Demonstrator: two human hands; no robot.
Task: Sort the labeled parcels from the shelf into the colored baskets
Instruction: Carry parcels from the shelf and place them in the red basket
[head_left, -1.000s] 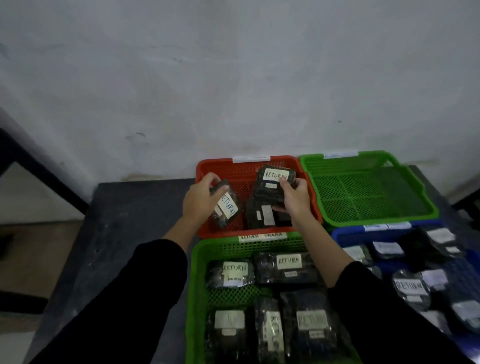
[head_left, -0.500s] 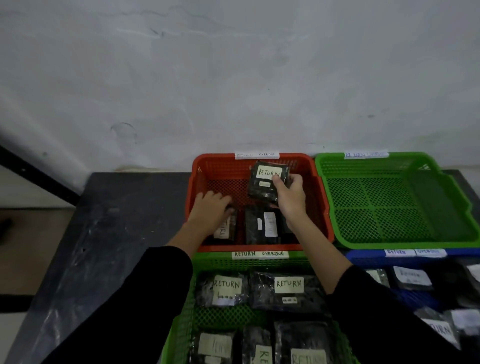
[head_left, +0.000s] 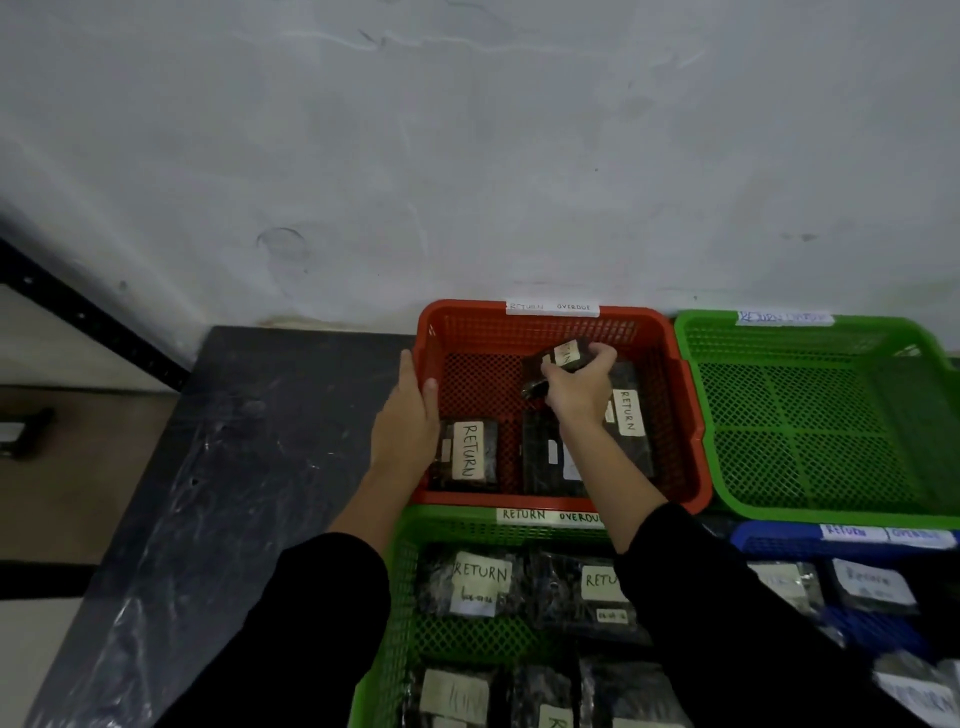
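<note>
Red basket (head_left: 693, 415): head view; tagged RETURN OVERDUE, it stands against the wall with three parcels lying flat inside.
Held parcel (head_left: 563, 356): over the far middle of the red basket, tilted, with its label facing up and away. Contact with the basket floor cannot be told.
Right hand (head_left: 576, 395): fingers curled round the held parcel from above.
Left hand (head_left: 408, 431): fingers straight along the outside of the left basket wall, thumb over the rim; it holds nothing.
Key relation: bare mesh lies left of and below the held parcel, beyond the left parcel (head_left: 467, 457). The laid parcels run lengthwise near-to-far. The right hand is the nearer.
Likely step: lowering the held parcel flat.
Change: half a second earlier the left hand lay on the left parcel, and the held parcel sat higher with its label toward the camera.
</note>
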